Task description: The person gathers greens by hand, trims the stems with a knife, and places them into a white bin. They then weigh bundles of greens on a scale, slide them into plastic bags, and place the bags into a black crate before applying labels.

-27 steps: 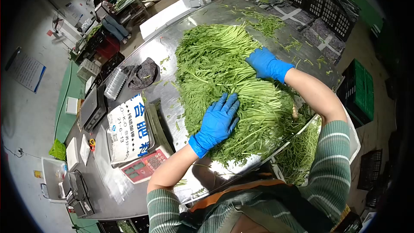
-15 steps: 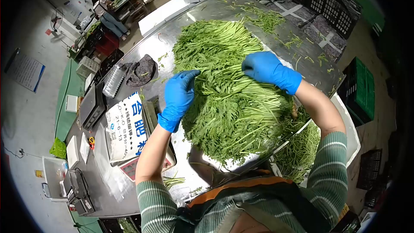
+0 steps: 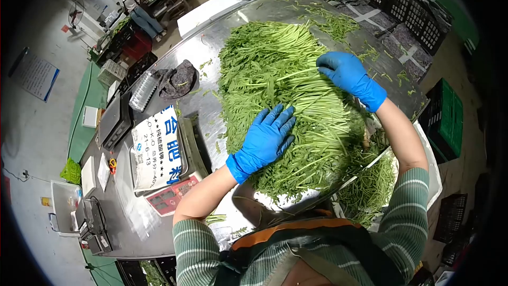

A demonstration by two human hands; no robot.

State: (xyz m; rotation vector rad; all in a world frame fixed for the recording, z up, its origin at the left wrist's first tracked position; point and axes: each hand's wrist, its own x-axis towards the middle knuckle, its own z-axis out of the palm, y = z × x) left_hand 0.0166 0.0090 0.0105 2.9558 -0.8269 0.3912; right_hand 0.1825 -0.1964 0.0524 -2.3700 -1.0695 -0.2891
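Observation:
A big pile of leafy greens [image 3: 275, 69] with feathery leaves and pale stems lies on the metal table, most stem ends pointing right. My left hand [image 3: 268, 135], in a blue glove, rests flat on the leaves at the near left of the pile, fingers stretched out. At the right edge my right hand [image 3: 346, 74], gloved too, is closed with fingertips pinched on a few stems of the greens. Exactly how many stems it grips is hidden. Below it, a white bin [image 3: 435, 172] holds loose stems and trimmings [image 3: 365, 185].
Left of the pile, a printed sack [image 3: 157, 151] covers a scale with a red panel [image 3: 172, 196]. A dark cloth bundle [image 3: 177, 79] lies beyond. Scraps [image 3: 333, 24] litter the table's far side. Black crates [image 3: 391, 5] and a green crate [image 3: 444, 119] stand right. A person [image 3: 142, 13] works far back.
My left hand has moved right from the pile's left edge and flattened onto the leaves. My right hand has shifted right and slightly up, towards the stem ends.

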